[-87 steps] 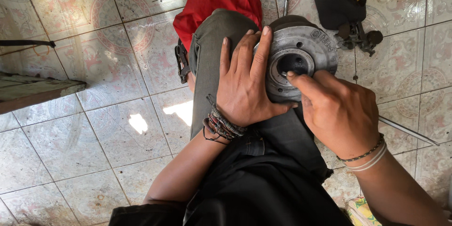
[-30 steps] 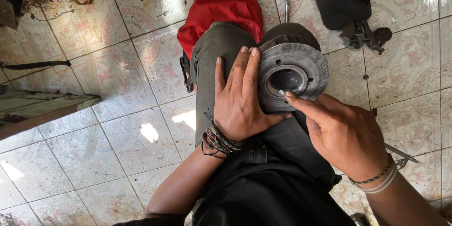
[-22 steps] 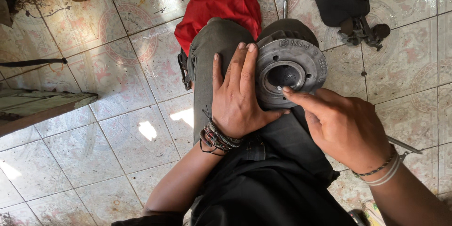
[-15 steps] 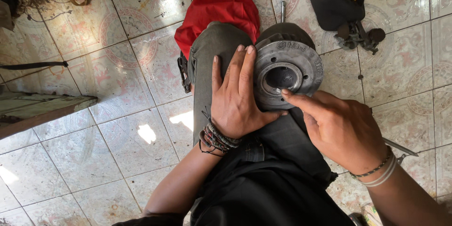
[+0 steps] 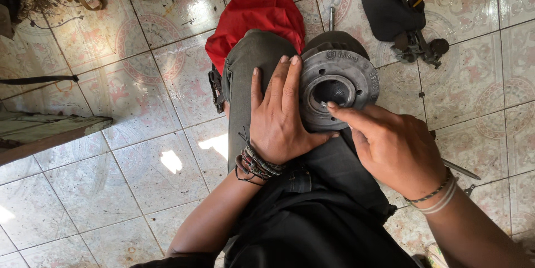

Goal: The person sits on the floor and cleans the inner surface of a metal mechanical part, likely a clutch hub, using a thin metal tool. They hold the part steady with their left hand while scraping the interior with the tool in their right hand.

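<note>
Resting on the person's lap, a round grey metal hub point(image 5: 339, 90) with a dark centre hole sits between both hands. The left hand point(image 5: 280, 117) lies flat against the hub's left rim, its grip spread and fingers straight. The right hand point(image 5: 393, 148) points its index finger at the edge of the centre hole, the other fingers curled and pinching nothing. Beyond the hub lies a red cloth point(image 5: 253, 14); up and right of the hub sits a black tool pouch point(image 5: 387, 8) on the tiled floor point(image 5: 111, 179).
</note>
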